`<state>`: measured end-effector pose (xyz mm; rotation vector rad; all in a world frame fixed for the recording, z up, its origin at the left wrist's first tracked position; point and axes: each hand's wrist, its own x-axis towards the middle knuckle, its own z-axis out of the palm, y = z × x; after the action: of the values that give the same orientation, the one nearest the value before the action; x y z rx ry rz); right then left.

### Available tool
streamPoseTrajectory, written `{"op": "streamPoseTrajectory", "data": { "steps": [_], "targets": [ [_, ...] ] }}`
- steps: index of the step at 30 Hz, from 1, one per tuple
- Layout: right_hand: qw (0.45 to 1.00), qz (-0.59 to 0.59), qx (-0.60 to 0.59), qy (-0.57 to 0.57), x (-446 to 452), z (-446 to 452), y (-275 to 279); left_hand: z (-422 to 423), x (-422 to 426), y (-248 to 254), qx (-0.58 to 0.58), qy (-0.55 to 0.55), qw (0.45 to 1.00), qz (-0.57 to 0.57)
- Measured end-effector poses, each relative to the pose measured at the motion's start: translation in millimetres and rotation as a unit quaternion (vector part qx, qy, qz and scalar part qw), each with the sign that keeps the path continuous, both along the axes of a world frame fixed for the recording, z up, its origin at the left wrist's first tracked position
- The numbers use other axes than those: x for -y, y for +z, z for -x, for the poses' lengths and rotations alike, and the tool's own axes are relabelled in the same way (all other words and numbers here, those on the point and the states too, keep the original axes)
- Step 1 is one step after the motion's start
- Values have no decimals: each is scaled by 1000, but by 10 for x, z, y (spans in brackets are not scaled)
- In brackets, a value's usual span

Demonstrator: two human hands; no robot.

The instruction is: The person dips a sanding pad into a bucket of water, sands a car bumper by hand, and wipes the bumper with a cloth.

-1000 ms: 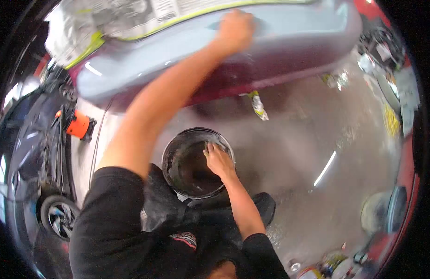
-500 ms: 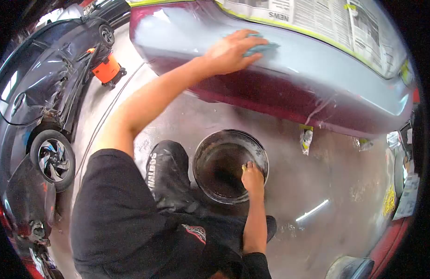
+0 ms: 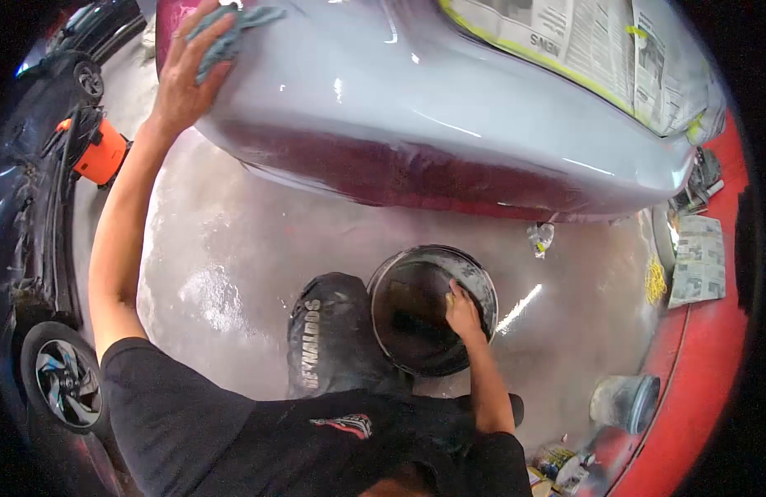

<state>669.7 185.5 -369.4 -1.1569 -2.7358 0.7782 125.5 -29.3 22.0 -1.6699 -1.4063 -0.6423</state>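
My left hand [image 3: 186, 87] presses a blue-green cloth [image 3: 223, 41] against the far left end of a car bumper [image 3: 333, 91]. The bumper's upper part is coated light grey and its lower part is dark red. Lower down, my right hand [image 3: 463, 313] is over the right side of a round black bucket [image 3: 374, 290] that stands on the floor by my knee. Its fingers are closed; whatever they hold is too small to make out. Dark liquid seems to lie in the bucket.
Newspaper [image 3: 598, 58] edged with yellow tape masks the car above the bumper. A dark damaged car [image 3: 26, 207] and an orange shop vacuum [image 3: 101, 153] stand at the left. At the right are a whitish bucket [image 3: 623, 403], yellow cord [image 3: 655, 280] and a red panel [image 3: 698, 356].
My left hand has slid the cloth leftward along the bumper to its left end. My right hand stays at the bucket. The view has shifted.
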Motion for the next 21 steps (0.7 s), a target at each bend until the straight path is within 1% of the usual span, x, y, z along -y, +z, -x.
{"op": "streamPoseTrajectory", "data": {
  "steps": [2, 4, 6, 8, 9, 10, 12, 14, 15, 16, 17, 18, 19, 20, 21],
  "targets": [
    [1000, 11, 7, -13, 103, 183, -221, 178, 231, -53, 20, 21, 999, -34],
    [1000, 15, 7, -12, 185, 309, -660, 323, 362, -95, 39, 40, 996, -67],
    [992, -95, 67, 39, 75, 131, -2315, 433, 417, -93, 54, 58, 992, -95],
    [982, -168, -3, 91, 38, 2, -3624, 430, 401, -40, 44, 80, 990, -109],
    [955, -198, 88, 200, 158, 115, -3036, 442, 370, -6, 30, 54, 991, -117],
    [922, -219, 137, 289, 282, 202, -2684, 396, 302, 33, 21, 47, 989, -139],
    [870, -240, 194, 385, 420, 216, -2348, 340, 195, 139, -25, 95, 987, -128],
    [838, -245, 235, 427, 529, 157, -2207, 176, 67, 308, -18, 76, 992, -98],
    [832, -244, 251, 431, 564, 129, -2196, 340, 54, 181, 93, 175, 976, -85],
    [836, -238, 260, 421, 595, 111, -2208, 362, 4, 147, 109, 179, 975, -76],
    [853, -243, 265, 378, 591, 8, -2434, 382, -43, 116, 124, 183, 973, -68],
    [867, -251, 266, 338, 558, -154, -2849, 117, -132, 295, 46, 93, 992, -78],
    [879, -260, 265, 298, 495, -244, -3117, -122, -198, 517, -37, 5, 995, -89],
    [880, -271, 234, 313, 421, -238, -3223, -254, -245, 643, -85, -27, 991, -97],
    [877, -277, 220, 324, 341, -408, -3214, -271, -265, 656, -112, -52, 987, -105]
  ]
}}
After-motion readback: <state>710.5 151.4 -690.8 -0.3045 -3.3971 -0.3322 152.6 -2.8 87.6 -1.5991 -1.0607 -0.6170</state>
